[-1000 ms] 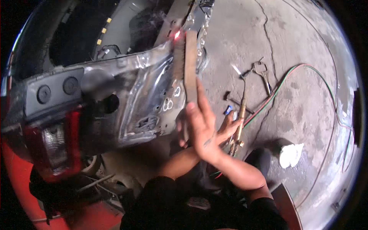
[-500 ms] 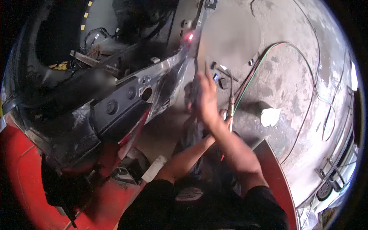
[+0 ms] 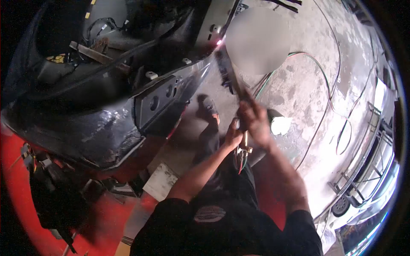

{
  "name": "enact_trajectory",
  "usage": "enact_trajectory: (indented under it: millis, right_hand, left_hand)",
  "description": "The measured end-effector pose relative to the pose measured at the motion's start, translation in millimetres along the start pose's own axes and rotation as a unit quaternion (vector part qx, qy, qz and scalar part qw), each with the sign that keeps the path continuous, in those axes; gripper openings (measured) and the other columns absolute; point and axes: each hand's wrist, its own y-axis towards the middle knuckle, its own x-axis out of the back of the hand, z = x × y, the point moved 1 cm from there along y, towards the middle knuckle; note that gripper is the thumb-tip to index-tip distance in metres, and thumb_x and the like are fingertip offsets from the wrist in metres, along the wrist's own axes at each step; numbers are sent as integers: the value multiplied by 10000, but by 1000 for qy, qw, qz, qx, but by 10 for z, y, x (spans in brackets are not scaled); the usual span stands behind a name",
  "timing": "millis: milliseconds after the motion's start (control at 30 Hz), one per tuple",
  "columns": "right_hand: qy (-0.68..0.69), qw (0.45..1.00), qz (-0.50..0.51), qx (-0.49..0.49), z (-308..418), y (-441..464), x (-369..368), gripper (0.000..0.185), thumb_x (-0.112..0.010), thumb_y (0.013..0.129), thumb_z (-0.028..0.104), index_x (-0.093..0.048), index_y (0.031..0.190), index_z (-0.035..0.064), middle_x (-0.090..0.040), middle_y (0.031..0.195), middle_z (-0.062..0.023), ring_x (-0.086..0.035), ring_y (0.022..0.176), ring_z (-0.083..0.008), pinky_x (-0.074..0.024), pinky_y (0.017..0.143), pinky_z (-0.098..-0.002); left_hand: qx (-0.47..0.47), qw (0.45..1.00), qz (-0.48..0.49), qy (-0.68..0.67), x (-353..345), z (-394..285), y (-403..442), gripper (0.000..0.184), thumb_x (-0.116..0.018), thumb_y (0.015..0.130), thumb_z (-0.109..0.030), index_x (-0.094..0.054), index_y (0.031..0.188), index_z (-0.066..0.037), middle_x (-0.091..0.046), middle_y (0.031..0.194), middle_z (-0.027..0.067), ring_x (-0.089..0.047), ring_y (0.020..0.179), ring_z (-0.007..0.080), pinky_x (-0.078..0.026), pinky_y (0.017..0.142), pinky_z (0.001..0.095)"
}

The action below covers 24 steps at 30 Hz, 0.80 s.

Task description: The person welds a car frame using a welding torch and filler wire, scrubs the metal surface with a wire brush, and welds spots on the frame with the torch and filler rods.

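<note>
Pinkish-red glow marks a small hot spot (image 3: 219, 42) on the bare edge of the dark grey metal car body (image 3: 106, 130), with the far end of your long, narrow, dark-bristled wooden brush (image 3: 237, 83) right beside it. Whether the two touch, you can't tell from here. Your right hand (image 3: 257, 124) is closed round the brush's near end, a little blurred. Your left hand (image 3: 233, 135) is wrapped round a slim brass gas torch (image 3: 245, 150) with valves at its base, just beside and below the right. The torch's tip is hidden, so you can't tell if it's lit.

That closeness is the main worry: if the torch is burning and tips towards your right hand, the flame could burn your fingers or char the wood. Bristles resting too long on the glow could scorch, and a slipping brush might carry your knuckles into hot metal. The dark shoe (image 3: 208, 106) below could catch falling sparks, and a snag on the thin red and green hoses (image 3: 319, 64) across the concrete floor (image 3: 307, 89) could jerk the torch aside.
</note>
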Motion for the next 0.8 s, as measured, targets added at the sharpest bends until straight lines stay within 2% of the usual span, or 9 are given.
enact_trajectory:
  millis: [67,100,167,300,400,467,533,667,800]
  right_hand:
    - [-131,989,31,68,328,506,591,395,-543,1010,143,-509,1384,18,-667,1004,-152,-640,817,-184,-508,708,-340]
    - [-202,973,54,101,467,865,813,343,-558,994,114,-570,1321,9,-682,997,-197,-655,795,-213,-514,696,-371]
    - [-292,939,114,140,616,1496,973,299,-606,914,40,-634,1209,7,-634,826,-255,-635,665,-283,-513,654,-400]
    - [-369,877,218,216,883,1668,817,227,-636,921,79,-668,1145,73,-653,750,-180,-634,622,-311,-526,614,-430]
    - [-483,800,227,276,1074,1758,818,232,-635,931,164,-648,1155,104,-696,820,-173,-679,733,-369,-551,646,-474]
    - [-587,696,208,357,1222,2149,1035,184,-604,940,177,-659,1092,88,-692,805,-152,-676,730,-359,-547,636,-477]
    - [-560,709,200,379,1341,2247,1017,131,-592,926,164,-662,1018,104,-670,774,-135,-658,691,-347,-534,630,-479]
    - [-541,767,332,98,1330,1758,723,314,-573,972,219,-657,1274,229,-720,851,-173,-723,818,-364,-607,756,-450]
    - [-647,694,239,205,1434,2269,1085,314,-573,971,201,-643,1277,185,-730,887,-176,-739,851,-316,-614,738,-451]
  left_hand:
    - [112,992,50,-43,13,62,42,308,-649,938,-180,-532,1161,-3,-632,1073,182,-618,1025,308,-479,894,434]
    - [36,999,7,8,-35,3,27,196,-625,946,-150,-544,1068,-19,-618,858,41,-590,782,140,-500,722,334]
    - [-1,1000,3,25,-27,-53,82,194,-626,944,-151,-551,1068,-22,-618,869,49,-588,793,145,-499,729,339]
    - [-36,999,-6,5,-135,-53,176,218,-626,933,-156,-563,1084,-12,-612,895,61,-580,823,152,-494,739,351]
    - [28,997,54,52,-119,-221,186,645,-640,930,-353,-455,1392,57,-617,1209,324,-624,1109,445,-488,917,497]
    - [77,994,75,18,-45,-473,125,668,-634,928,-383,-455,1398,58,-634,1185,328,-641,1089,451,-499,904,510]
    - [48,995,64,54,5,-566,121,663,-645,924,-385,-459,1402,35,-654,1153,312,-640,1084,465,-502,916,524]
    - [48,996,32,67,7,-604,81,647,-659,922,-370,-462,1391,30,-614,1239,321,-605,1150,473,-484,959,525]
    - [-25,997,23,67,-9,-477,164,617,-670,929,-363,-501,1358,46,-588,1286,322,-568,1219,464,-464,1009,489]
